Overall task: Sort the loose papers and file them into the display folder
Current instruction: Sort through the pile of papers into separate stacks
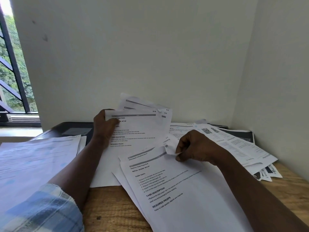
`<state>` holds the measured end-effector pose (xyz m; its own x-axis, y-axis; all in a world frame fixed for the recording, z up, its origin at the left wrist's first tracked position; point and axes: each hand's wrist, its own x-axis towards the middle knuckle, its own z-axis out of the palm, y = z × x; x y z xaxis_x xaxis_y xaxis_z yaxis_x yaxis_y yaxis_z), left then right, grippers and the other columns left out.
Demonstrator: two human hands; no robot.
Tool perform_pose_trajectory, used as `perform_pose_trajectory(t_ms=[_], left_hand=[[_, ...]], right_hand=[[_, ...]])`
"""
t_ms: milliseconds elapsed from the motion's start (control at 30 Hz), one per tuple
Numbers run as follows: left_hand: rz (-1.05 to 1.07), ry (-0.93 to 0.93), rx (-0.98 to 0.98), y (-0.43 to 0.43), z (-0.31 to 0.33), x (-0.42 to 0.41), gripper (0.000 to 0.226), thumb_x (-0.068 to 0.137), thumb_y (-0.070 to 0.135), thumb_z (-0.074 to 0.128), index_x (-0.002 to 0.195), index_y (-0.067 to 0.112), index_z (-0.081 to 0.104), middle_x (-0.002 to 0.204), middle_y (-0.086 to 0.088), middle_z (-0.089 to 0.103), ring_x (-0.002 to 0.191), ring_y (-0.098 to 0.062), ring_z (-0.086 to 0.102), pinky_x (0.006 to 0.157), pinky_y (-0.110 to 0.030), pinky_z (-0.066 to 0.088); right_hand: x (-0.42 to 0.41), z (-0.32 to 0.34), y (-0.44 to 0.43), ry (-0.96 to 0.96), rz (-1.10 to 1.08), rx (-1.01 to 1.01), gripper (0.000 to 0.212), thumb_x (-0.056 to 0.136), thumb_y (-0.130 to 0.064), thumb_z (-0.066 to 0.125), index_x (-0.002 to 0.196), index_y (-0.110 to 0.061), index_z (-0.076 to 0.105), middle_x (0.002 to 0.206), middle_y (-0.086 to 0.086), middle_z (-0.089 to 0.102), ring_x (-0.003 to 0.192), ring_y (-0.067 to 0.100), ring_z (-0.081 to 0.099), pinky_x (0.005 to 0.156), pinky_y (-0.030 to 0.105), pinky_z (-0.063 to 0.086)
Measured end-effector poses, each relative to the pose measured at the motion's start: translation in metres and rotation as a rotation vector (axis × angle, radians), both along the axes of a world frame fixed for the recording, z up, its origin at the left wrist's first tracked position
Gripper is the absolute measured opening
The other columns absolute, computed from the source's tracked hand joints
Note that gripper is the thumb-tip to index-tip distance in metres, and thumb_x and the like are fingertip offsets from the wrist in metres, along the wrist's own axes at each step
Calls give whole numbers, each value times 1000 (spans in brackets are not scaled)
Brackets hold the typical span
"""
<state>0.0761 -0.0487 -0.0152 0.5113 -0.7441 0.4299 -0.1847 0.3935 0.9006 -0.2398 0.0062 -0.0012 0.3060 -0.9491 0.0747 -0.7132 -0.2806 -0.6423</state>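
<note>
My left hand [104, 126] grips the top left corner of a fanned bundle of printed sheets [140, 128], held upright above the wooden table [115, 208]. My right hand [194, 148] pinches the curled top right corner [170, 145] of a sheet in the stack [175, 190] lying in front of me, headed "Replace Toilet Paper Roll". A dark display folder [73, 129] lies at the back left, partly under papers.
More sheets [33, 161] spread over the left side of the table. A messy heap of printed papers and dark leaflets [234, 144] fills the right corner by the white walls [150, 47]. A window [11, 72] is at far left.
</note>
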Motion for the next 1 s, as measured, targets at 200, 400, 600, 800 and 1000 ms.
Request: perform_pose_trajectory(t_ms=[200,400,600,800,1000], left_hand=[[5,-13,9,-1,-2,1,32,81,-10,66,106,10,68,83,1,68,69,-12,62,60,-24,49],[66,-202,17,-8,-7,6,29,77,-4,66,99,14,67,87,-1,66,74,-17,59,69,-28,46],[164,-714,287,-23,-20,13,27,81,16,72,106,13,61,104,-13,70,98,-38,65,75,-37,45],[123,-906,451,-27,-25,8,42,82,31,78,116,13,62,124,-12,66,117,-38,60,89,-41,47],[191,-783,354,-20,-18,9,41,79,26,78,119,26,67,116,-5,71,110,-34,65,90,-43,52]], right_hand=[[2,-1,-2,33,-11,-74,19,67,-9,93,73,-18,77,60,-11,66,56,-2,57,58,18,46],[6,-5,-3,88,5,-164,26,72,-13,89,87,-26,71,75,-11,63,63,-1,55,56,12,42],[3,-7,-5,116,-10,-140,34,76,-23,87,106,-28,71,88,-7,68,75,4,62,63,22,51],[0,-7,-7,144,-4,-146,16,79,-22,85,73,-21,70,66,-10,60,61,3,54,56,19,40],[-3,-8,-10,141,10,-121,19,77,-19,84,70,-16,67,62,-8,55,57,5,50,57,23,41]])
